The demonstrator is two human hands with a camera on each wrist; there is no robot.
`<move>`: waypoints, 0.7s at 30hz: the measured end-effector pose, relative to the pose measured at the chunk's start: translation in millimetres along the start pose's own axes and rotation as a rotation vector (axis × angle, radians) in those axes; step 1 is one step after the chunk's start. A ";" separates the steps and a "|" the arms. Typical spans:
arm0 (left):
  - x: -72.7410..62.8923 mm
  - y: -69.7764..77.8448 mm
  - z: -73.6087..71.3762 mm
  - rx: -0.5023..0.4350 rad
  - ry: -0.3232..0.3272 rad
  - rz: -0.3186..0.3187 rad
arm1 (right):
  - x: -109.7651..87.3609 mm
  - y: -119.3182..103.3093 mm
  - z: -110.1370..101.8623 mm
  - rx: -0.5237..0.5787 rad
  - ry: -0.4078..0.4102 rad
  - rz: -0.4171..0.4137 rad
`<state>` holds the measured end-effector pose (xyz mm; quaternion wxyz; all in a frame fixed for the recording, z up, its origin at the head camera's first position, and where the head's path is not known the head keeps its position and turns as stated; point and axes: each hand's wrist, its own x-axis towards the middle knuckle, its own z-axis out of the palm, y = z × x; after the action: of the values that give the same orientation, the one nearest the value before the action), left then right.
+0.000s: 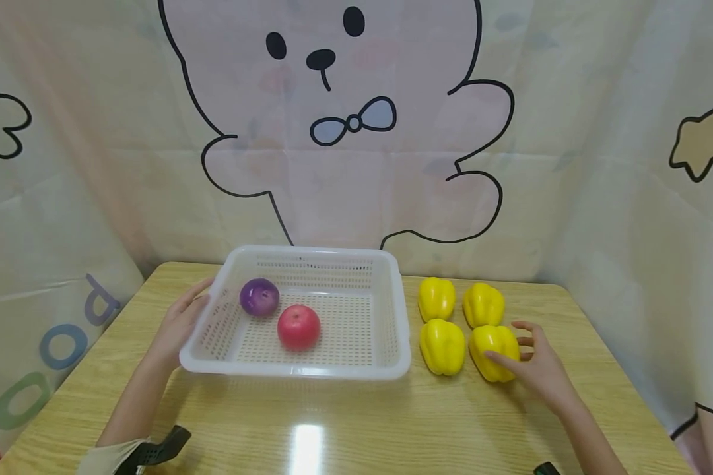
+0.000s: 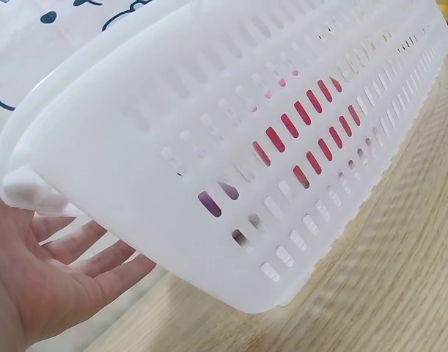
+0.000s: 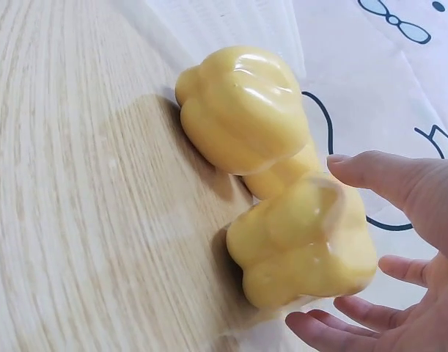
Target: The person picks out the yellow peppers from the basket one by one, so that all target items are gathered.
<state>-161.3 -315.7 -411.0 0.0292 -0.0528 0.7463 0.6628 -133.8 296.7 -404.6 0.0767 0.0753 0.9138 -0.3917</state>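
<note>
A white plastic basket (image 1: 297, 373) with slotted sides holds a purple onion (image 1: 259, 297) and a red, apple-like round fruit (image 1: 299, 327). At its left end is my left hand (image 1: 181, 323); in the left wrist view the extended fingers (image 2: 99, 257) reach along the end wall below the rim, with the thumb hidden. Several yellow bell peppers stand to the right of the basket. Around the front-right bell pepper (image 1: 492, 353) my right hand (image 1: 537, 369) is spread, thumb on the near side. The right wrist view shows its fingertips (image 3: 304, 323) close beside that pepper's surface.
Beside the front-right pepper stands the front-left bell pepper (image 1: 442, 347); behind them are two more, a back-left pepper (image 1: 436, 299) and a back-right pepper (image 1: 483, 305). The wooden table (image 1: 356, 422) meets a printed curtain (image 1: 356, 191) at the back and sides.
</note>
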 end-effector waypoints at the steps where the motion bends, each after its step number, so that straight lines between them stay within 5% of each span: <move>1: 0.3 0.1 0.6 -0.012 -0.003 -0.001 | -0.4 0.5 -1.3 0.000 -0.002 0.005; 21: -1.3 1.6 2.0 0.043 0.007 -0.016 | -4.9 7.9 -27.7 0.004 0.030 -0.046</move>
<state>-160.2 -313.5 -409.5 0.0329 -0.0603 0.7601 0.6462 -129.8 321.8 -390.4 0.0537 0.0601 0.9156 -0.3939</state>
